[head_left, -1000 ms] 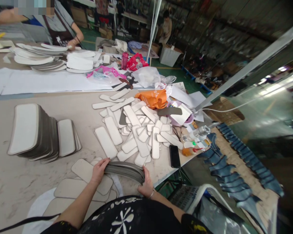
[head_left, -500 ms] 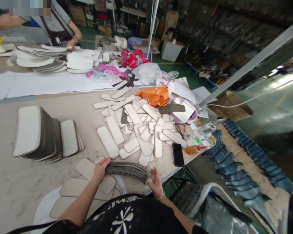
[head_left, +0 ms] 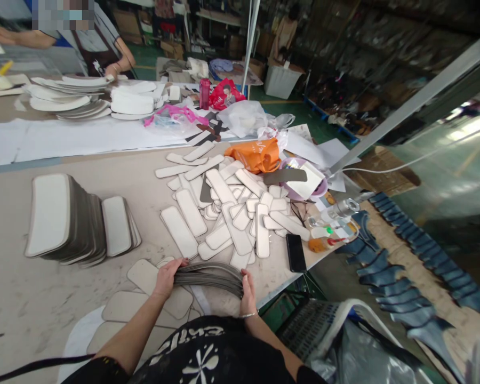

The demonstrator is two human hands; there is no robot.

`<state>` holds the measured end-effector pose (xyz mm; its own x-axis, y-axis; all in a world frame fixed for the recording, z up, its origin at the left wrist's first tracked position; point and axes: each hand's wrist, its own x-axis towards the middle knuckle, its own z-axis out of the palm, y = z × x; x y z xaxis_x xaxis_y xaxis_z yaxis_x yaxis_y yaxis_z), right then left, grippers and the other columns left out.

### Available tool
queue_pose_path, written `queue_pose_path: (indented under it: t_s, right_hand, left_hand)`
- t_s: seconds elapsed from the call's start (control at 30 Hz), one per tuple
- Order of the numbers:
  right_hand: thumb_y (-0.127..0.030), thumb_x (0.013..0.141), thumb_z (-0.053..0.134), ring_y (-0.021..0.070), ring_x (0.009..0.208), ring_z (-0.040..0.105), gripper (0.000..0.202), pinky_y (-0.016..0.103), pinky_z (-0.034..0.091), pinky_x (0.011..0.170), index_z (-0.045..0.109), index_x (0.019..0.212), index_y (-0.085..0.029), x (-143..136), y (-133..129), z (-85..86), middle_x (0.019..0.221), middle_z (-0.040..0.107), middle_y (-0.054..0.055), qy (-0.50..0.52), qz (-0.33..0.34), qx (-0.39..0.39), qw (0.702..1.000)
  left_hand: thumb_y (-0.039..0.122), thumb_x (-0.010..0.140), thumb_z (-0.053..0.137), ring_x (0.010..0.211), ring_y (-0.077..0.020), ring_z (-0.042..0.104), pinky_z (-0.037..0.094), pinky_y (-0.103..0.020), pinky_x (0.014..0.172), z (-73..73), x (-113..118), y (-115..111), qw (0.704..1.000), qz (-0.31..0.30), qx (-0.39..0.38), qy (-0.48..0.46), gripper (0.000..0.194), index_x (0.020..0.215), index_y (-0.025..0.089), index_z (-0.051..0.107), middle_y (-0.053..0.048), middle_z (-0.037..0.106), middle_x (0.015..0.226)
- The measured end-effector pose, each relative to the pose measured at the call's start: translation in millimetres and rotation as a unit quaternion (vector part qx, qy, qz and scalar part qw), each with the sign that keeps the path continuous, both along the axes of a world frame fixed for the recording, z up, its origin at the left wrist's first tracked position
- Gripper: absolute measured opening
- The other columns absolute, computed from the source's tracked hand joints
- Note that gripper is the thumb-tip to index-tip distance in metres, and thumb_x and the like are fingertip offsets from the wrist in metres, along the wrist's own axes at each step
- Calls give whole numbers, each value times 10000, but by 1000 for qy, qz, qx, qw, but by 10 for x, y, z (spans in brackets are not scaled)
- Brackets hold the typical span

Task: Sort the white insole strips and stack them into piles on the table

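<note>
A bowed stack of thin grey strips (head_left: 210,276) spans the space between my two hands at the table's near edge. My left hand (head_left: 168,277) grips its left end, and my right hand (head_left: 247,292) is closed on the right end. Under and beside my left forearm lie larger rounded pale pieces (head_left: 124,306). Just beyond the stack is a loose heap of white rounded strips (head_left: 234,226). Two upright stacks of white-faced pieces stand to the left, a tall one (head_left: 50,216) and a smaller one (head_left: 117,225).
A phone (head_left: 295,253), an orange-handled tool (head_left: 320,244) and a clear container (head_left: 346,208) lie near the right edge. An orange bag (head_left: 256,156) sits behind the heap. Across the table, a person (head_left: 92,45) works beside white piles. A crate (head_left: 312,325) stands at lower right.
My right hand was open beside the strips and has closed on their right end. The stack now bows upward more in the middle. Across the table, the person's raised arm has shifted.
</note>
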<state>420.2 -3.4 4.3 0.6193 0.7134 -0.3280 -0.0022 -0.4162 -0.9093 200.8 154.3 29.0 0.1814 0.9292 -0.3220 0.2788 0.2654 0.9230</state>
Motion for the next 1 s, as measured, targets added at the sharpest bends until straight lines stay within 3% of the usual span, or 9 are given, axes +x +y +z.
queue_pose_path:
  t_s: [0.07,0.13,0.3,0.37,0.47,0.57,0.8,0.9,1.0]
  right_hand:
    - [-656,848,282,247,1130,504,645,407,397,983,533,1145,-142,41,39,2,1158,576,109,15,-33,-1,999]
    - [-634,855,289,244,1121,503,606,408,390,987,541,1119,-152,90,54,9,1126,584,100,-2,-20,0,1000]
    - [-549,876,317,249,1131,486,526,435,371,996,486,1193,-164,266,-22,144,1153,553,115,-150,131,19,980]
    - [-525,822,453,270,1210,424,593,459,334,1030,409,1286,-159,309,-25,281,1251,493,135,-231,215,21,949]
    - [-502,636,686,307,1319,281,949,479,267,1079,256,1412,-163,243,64,518,1396,358,147,-327,361,-21,873]
    - [-471,519,766,314,1320,271,1177,463,255,1088,128,1465,-179,56,166,657,1432,312,136,-345,447,-90,820]
    - [-388,653,645,317,1350,221,986,488,179,1105,139,1471,-169,-82,81,544,1480,254,133,-377,516,-120,759]
    - [-405,607,682,345,1375,139,1049,515,158,1099,132,1471,-173,-61,94,510,1520,145,136,-404,527,-119,738]
    - [-273,575,686,355,1337,227,1075,497,224,1070,105,1472,-161,-61,222,528,1482,237,168,-420,530,-140,723]
  left_hand:
    - [486,758,450,890,-254,633,417,-383,955,32,2,13,1000,-9,5,-1,361,594,218,629,-75,706,772]
    - [487,767,444,831,-245,627,429,-374,921,53,1,32,1000,-20,7,1,372,582,219,624,-69,695,732]
    - [516,778,426,730,-220,600,454,-336,811,52,-18,65,999,-49,4,-11,407,548,220,584,-49,656,657]
    - [521,788,401,722,-215,597,457,-331,790,36,-26,63,999,-49,-1,-14,420,557,220,580,-48,654,663]
    - [517,780,411,704,-210,590,456,-327,764,2,-28,54,999,-37,-10,-8,409,564,215,582,-43,649,658]
    - [517,752,432,707,-209,588,453,-321,745,-41,-14,41,1000,-13,-17,6,390,580,210,600,-40,655,670]
    - [538,735,441,637,-216,574,432,-325,656,-118,98,-40,996,36,-39,73,415,576,201,624,-32,637,599]
    - [542,737,437,634,-236,569,413,-345,664,-119,160,-30,991,55,-42,112,433,530,211,624,-46,624,567]
    - [533,746,426,637,-256,575,410,-369,691,-107,212,23,988,71,-45,133,448,481,220,607,-70,627,563]
